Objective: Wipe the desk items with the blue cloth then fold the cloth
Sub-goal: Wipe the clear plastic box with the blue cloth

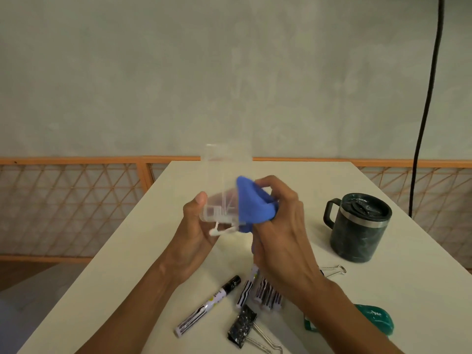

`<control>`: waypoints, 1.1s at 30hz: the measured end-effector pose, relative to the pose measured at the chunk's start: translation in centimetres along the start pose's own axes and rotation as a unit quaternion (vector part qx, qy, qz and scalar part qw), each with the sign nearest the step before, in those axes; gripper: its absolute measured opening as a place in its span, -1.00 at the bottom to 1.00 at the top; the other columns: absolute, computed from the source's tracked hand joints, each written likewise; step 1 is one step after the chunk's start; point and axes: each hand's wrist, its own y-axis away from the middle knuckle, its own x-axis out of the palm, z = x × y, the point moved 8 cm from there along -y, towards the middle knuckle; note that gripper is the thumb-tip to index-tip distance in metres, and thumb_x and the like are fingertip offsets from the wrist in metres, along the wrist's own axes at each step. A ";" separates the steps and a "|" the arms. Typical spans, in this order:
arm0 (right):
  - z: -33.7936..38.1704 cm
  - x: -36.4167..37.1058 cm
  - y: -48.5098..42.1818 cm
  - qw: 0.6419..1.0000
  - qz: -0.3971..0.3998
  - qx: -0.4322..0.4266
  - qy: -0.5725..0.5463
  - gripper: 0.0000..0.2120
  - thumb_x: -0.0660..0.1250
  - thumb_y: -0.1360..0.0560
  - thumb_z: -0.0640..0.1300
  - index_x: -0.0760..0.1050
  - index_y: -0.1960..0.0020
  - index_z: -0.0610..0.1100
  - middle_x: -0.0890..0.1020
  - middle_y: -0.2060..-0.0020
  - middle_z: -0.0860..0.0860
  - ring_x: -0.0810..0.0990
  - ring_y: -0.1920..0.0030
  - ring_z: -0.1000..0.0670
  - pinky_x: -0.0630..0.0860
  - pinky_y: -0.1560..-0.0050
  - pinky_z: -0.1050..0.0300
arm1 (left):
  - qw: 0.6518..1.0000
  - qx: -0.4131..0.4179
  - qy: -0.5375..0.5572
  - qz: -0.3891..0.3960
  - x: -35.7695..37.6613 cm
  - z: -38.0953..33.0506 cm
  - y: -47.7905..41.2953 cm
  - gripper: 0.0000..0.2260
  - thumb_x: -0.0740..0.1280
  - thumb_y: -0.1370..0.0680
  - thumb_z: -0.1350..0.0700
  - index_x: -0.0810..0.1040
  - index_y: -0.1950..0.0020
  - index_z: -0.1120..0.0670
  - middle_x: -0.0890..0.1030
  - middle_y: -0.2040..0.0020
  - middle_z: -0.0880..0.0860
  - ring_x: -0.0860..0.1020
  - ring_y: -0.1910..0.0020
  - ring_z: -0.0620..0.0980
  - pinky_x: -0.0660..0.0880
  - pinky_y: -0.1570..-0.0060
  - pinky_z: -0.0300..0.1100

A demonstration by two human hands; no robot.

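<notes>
A clear plastic box (221, 180) is held up above the white desk (143, 251), tilted away from me. My left hand (196, 226) grips its lower end, thumb along the left side. My right hand (278, 215) holds the bunched blue cloth (251, 204) and presses it against the box's right side. A small white piece hangs under the box near my left palm. Much of the cloth is hidden inside my right fist.
A dark lidded mug (360, 226) stands at the right. Markers (207, 305), a black speckled binder clip (242, 325), a second clip (333, 270) and a green object (375, 318) lie near the front. An orange lattice rail (76, 200) runs behind the desk.
</notes>
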 end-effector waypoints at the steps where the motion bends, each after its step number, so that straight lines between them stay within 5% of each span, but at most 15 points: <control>1: -0.8 -0.5 -0.2 1.000 -0.016 0.010 0.009 -0.53 0.34 -0.49 -0.36 0.42 -0.37 -0.13 0.51 -0.23 -0.03 0.52 -0.24 -0.13 0.49 -0.27 -0.20 | 0.999 0.004 -0.025 0.025 0.3 0.0 0.1 -0.26 0.43 -0.47 -0.45 0.66 -0.42 0.07 0.68 -0.34 0.19 0.66 -0.31 0.12 0.62 -0.25 -0.08; 4: -3.6 -2.3 -0.4 0.996 -0.071 0.050 -0.007 -0.50 0.32 -0.51 -0.41 0.33 -0.37 -0.08 0.38 -0.29 -0.03 0.48 -0.27 -0.21 0.52 -0.27 -0.28 | 0.989 0.025 -0.134 0.063 0.3 -0.5 0.1 -0.40 0.44 -0.51 -0.29 0.64 -0.46 0.00 0.69 -0.35 0.11 0.63 -0.37 0.13 0.53 -0.44 0.10; 6: -5.3 -3.4 -0.6 0.988 -0.096 0.095 -0.071 -0.54 0.29 -0.57 -0.42 0.35 -0.33 -0.01 0.33 -0.35 0.01 0.51 -0.18 -0.17 0.55 -0.16 -0.17 | 0.973 0.057 -0.220 0.044 -0.6 -1.2 -0.1 -0.43 0.47 -0.47 -0.19 0.60 -0.48 -0.10 0.68 -0.33 0.03 0.61 -0.35 0.07 0.50 -0.46 0.10; 10: -4.7 -6.0 -1.1 0.984 -0.144 0.060 -0.092 -0.44 0.36 -0.59 -0.43 0.40 -0.11 0.29 0.30 -0.39 -0.02 0.50 -0.01 -0.07 0.46 0.05 0.08 | 0.907 0.159 -0.386 -0.056 -2.8 -3.3 0.1 -0.28 0.64 -0.40 -0.13 0.49 -0.54 -0.21 0.58 -0.30 -0.14 0.53 -0.35 -0.03 0.46 -0.38 -0.12; 15: -2.5 -2.6 -0.5 0.999 -0.013 0.002 0.039 -0.68 0.39 -0.46 -0.43 0.58 -0.15 -0.16 0.21 -0.53 0.01 0.38 -0.23 -0.09 0.52 -0.04 -0.05 | 0.797 0.268 -0.530 -0.108 -2.5 -4.8 0.9 -0.12 0.71 -0.28 -0.15 0.46 -0.54 -0.05 0.47 -0.32 -0.15 0.44 -0.37 -0.10 0.34 -0.32 -0.42; 20: -3.2 2.7 0.6 0.966 0.141 0.007 0.218 -0.64 0.49 -0.12 -0.40 0.48 0.21 -0.10 0.28 -0.61 -0.17 0.47 -0.30 -0.30 0.51 -0.02 -0.17 | 0.708 0.378 -0.591 -0.081 -0.6 -6.2 2.0 -0.17 0.72 -0.26 -0.12 0.56 -0.45 0.12 0.54 -0.31 -0.01 0.51 -0.30 0.05 0.35 -0.37 -0.33; 23: -4.0 4.5 1.4 0.954 0.167 0.041 0.245 -0.62 0.50 -0.07 -0.38 0.59 0.17 -0.09 0.35 -0.54 -0.24 0.54 -0.21 -0.35 0.55 0.05 -0.22 | 0.652 0.424 -0.626 -0.062 0.9 -5.9 2.5 -0.25 0.67 -0.32 -0.14 0.61 -0.40 0.19 0.63 -0.26 0.09 0.56 -0.24 0.13 0.44 -0.36 -0.19; 33: -1.0 3.9 0.9 0.966 0.155 -0.033 0.205 -0.72 0.46 -0.14 -0.33 0.62 0.29 0.02 0.03 -0.73 -0.06 0.30 -0.54 -0.29 0.41 -0.25 -0.26 | 0.630 0.449 -0.630 -0.069 0.3 -5.8 2.5 -0.24 0.66 -0.33 -0.19 0.63 -0.35 0.26 0.66 -0.25 0.15 0.61 -0.22 0.19 0.45 -0.40 -0.12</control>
